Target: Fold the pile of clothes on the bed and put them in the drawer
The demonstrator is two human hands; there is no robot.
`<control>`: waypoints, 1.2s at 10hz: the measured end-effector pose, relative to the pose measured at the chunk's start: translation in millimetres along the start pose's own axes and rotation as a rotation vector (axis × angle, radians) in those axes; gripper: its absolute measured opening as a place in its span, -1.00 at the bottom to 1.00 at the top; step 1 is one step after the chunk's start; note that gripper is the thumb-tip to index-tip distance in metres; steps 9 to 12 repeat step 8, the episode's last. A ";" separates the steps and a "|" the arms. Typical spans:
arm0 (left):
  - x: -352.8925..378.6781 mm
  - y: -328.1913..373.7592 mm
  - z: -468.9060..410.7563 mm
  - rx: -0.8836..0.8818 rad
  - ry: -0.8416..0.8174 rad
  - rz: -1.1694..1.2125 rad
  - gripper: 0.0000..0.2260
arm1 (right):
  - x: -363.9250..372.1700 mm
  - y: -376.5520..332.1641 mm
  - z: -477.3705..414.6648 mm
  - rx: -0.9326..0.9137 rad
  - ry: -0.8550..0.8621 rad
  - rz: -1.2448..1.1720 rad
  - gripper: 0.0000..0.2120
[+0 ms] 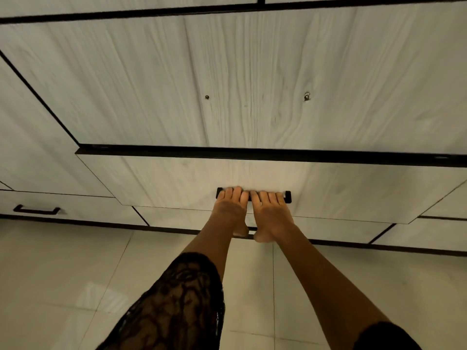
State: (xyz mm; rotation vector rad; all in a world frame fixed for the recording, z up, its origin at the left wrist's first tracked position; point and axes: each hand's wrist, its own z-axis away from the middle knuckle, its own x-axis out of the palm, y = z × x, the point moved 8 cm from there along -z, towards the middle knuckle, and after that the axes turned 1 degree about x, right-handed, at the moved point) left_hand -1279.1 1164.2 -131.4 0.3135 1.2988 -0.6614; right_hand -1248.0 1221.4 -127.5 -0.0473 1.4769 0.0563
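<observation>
Here the wardrobe point(252, 72) fills most of the view, pale wood-grain fronts edged in black, above a tiled floor point(63, 274). The drawer point(164, 180) sits low in it. Its front stands proud of the fronts around it, so we judge it partly out, though we cannot see inside. The clothes are not in view, neither as a pile nor as a folded stack.

Both our arms reach down to the drawer, the left in a black lace sleeve point(177, 299). The left grip point(231, 210) and right grip point(271, 213) sit side by side at the middle of the front. Each has its fingers hooked over the black handle point(219, 194) and clamped on it, thumbs hanging free below. Two small screws point(306, 96) show on the bare front above.

We judge the drawer a wide, stiff board box that could bind if drawn from one side. The central bar is the place to hold it, with an even pull from both grips. The clothes should be soft, light and limp, so a folded stack is best carried from beneath.
</observation>
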 end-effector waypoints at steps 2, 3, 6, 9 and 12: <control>1.0 -11.8 -28.2 -0.007 -0.007 0.000 -0.21 | 0.6 11.4 -26.9 0.022 0.002 0.001 -0.12; 3.5 -12.5 -30.6 0.005 -0.017 0.018 -0.19 | 3.1 12.6 -25.6 0.021 -0.002 -0.017 -0.08; -8.4 -13.1 -20.6 -0.009 -0.184 0.083 -0.14 | -14.2 12.5 -12.2 0.098 0.011 0.090 -0.14; -30.9 -12.4 43.3 0.011 -0.185 0.159 -0.15 | -31.1 -12.2 53.0 0.104 0.009 0.092 -0.19; -30.9 -12.4 43.3 0.011 -0.185 0.159 -0.15 | -31.1 -12.2 53.0 0.104 0.009 0.092 -0.19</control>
